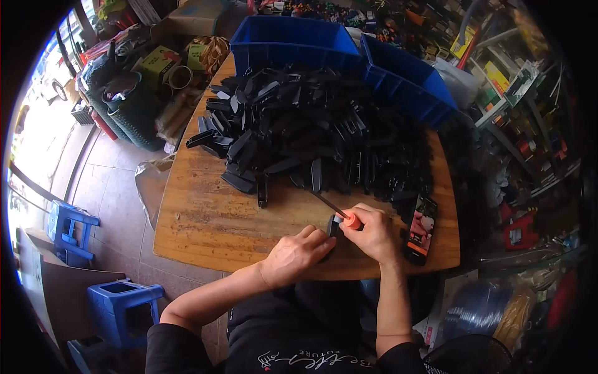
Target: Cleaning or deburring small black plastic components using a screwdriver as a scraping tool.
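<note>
My left hand [299, 254] is knuckles-up, pinching a black part [332, 227]; my right hand [374, 233] has fingers curled round an orange-handled tool [352, 220].

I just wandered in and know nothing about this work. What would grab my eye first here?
Probably the big heap of black parts covering the far half of the wooden table, with two blue bins along its far side. Nearer the person, the right fingers grip an orange-handled tool beside a small black piece in the left fingers. A lit phone sits near the table's right edge.
</note>
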A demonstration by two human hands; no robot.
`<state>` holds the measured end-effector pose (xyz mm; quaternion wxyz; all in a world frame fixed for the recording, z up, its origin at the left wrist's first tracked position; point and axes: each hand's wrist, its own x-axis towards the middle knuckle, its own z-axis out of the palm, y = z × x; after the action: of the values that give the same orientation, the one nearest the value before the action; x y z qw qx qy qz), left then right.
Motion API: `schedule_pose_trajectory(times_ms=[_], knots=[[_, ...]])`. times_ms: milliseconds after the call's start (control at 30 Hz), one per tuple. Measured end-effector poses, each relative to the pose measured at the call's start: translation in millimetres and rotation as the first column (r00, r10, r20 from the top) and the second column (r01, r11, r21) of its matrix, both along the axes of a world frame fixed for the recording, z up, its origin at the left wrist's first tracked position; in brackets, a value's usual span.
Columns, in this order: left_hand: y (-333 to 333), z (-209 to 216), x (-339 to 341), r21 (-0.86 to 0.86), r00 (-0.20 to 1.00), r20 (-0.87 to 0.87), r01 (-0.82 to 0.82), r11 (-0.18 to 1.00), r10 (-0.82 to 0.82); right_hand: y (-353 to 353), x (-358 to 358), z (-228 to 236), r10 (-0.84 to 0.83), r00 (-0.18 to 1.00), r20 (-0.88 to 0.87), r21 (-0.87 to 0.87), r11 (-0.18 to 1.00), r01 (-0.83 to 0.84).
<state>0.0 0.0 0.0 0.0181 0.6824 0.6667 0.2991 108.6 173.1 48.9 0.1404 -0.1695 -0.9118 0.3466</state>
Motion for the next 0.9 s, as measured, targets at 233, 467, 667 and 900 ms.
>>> schedule_pose_trajectory(times_ms=[233,467,667,900], knots=[[1.1,7.1,-4.2,0.049,1.000,-0.026,0.017,0.999,-0.016,-8.8,-6.9,-14.0,-0.017,0.977,-0.213,0.092,0.995,0.038],[1.5,9.9,-1.7,0.073,0.998,-0.067,0.011,0.997,-0.006,-20.8,-5.5,-3.9,0.041,0.985,-0.169,0.254,0.967,0.003],[3.9,9.3,1.1,0.095,0.998,-0.067,0.012,0.995,-0.006,-18.2,-2.2,-0.3,0.087,0.994,-0.071,0.316,0.947,-0.060],[-2.2,8.7,2.1,-0.012,0.999,-0.048,0.013,1.000,-0.014,-9.7,-26.3,24.1,-0.193,0.683,-0.704,-0.407,0.898,-0.166]])
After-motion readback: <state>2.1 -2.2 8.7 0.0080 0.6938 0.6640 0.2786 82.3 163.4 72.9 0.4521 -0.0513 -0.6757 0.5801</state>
